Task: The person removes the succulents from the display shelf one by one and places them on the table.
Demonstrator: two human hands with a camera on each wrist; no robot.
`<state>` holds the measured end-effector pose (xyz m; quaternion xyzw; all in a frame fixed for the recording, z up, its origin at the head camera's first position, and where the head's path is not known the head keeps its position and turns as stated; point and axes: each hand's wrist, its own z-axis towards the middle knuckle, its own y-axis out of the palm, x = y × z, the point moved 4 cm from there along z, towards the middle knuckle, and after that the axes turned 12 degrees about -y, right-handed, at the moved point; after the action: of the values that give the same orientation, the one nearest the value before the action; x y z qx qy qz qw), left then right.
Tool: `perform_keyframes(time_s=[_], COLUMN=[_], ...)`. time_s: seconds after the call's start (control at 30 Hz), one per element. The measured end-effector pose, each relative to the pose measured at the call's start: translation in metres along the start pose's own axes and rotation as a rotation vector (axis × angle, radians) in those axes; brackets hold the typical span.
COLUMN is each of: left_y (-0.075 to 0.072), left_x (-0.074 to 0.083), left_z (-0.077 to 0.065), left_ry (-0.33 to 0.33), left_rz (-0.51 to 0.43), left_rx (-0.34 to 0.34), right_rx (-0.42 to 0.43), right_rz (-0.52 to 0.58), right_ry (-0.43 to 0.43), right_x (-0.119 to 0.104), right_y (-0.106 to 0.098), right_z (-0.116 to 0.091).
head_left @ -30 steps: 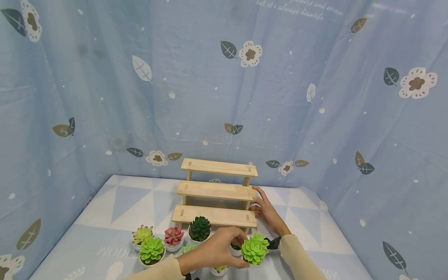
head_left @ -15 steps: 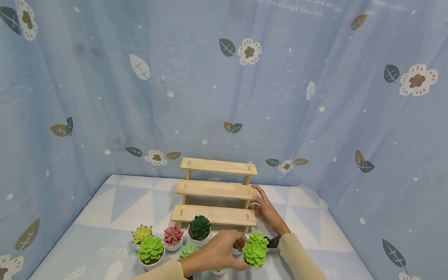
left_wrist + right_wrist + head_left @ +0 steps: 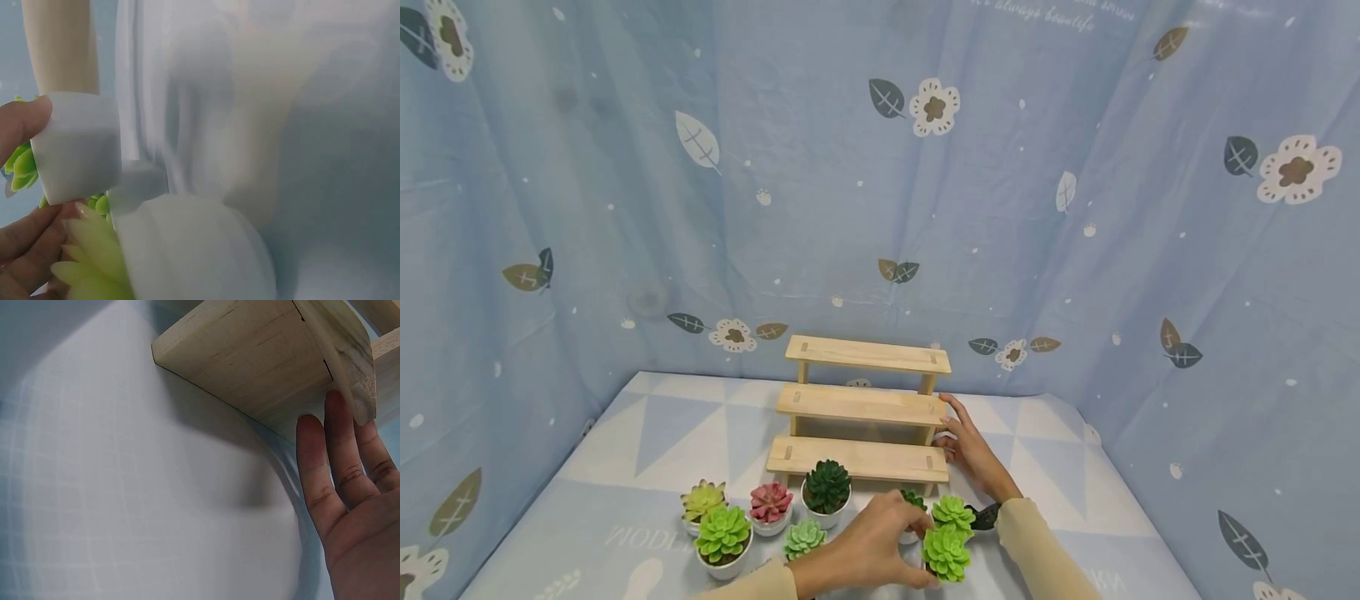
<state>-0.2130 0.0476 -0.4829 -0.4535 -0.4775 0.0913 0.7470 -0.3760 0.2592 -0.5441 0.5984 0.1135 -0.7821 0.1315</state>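
My left hand (image 3: 880,542) pinches the white pot (image 3: 78,147) of a bright green succulent (image 3: 946,553) between thumb and fingers. Right behind it stands a second bright green succulent (image 3: 952,512). A dark green succulent (image 3: 913,500) is partly hidden behind my left hand. At the right end of a three-tier wooden plant stand (image 3: 857,457), my right hand (image 3: 973,457) touches the board edge with its fingers (image 3: 319,469) fairly straight. In the left wrist view a pale yellow-green succulent (image 3: 94,256) in a white pot sits close below the pinched one.
Left of my left hand are several potted succulents: a yellow-green one (image 3: 703,500), a bright green one (image 3: 723,533), a red one (image 3: 771,502), a dark green one (image 3: 827,486) and a mint one (image 3: 804,538). A blue patterned curtain (image 3: 820,183) hangs behind the table (image 3: 685,442).
My left hand has lowered slightly toward me with the bright green succulent, and more of the succulent behind it shows. My right hand stays at the stand.
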Motion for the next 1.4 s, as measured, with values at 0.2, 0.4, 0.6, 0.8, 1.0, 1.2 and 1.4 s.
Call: perform_keyframes(time_s=[0.2, 0.4, 0.6, 0.8, 1.0, 1.2, 1.4], left_y=[0.006, 0.008, 0.008, 0.013, 0.016, 0.016, 0.015], left_x=[-0.002, -0.006, -0.006, -0.008, -0.010, -0.008, -0.008], left_z=[-0.004, -0.008, -0.009, -0.011, -0.012, -0.014, -0.016], left_ry=[-0.042, -0.079, -0.083, -0.049, -0.037, 0.028, 0.050], left_rz=[0.028, 0.000, 0.017, 0.077, 0.095, 0.204, 0.318], left_rx=[0.027, 0.012, 0.011, 0.046, 0.058, 0.126, 0.126], right_rx=[0.004, 0.009, 0.023, 0.008, 0.007, 0.008, 0.019], right_rz=[0.001, 0.006, 0.014, 0.000, -0.009, -0.006, 0.004], right_ry=[-0.001, 0.001, 0.008, 0.006, 0.005, 0.000, 0.006], right_x=[0.002, 0.001, 0.000, 0.000, 0.001, 0.000, 0.001], right_y=[0.000, -0.001, -0.001, 0.000, 0.001, 0.001, 0.001], right_z=[0.002, 0.003, 0.004, 0.004, 0.003, 0.002, 0.000])
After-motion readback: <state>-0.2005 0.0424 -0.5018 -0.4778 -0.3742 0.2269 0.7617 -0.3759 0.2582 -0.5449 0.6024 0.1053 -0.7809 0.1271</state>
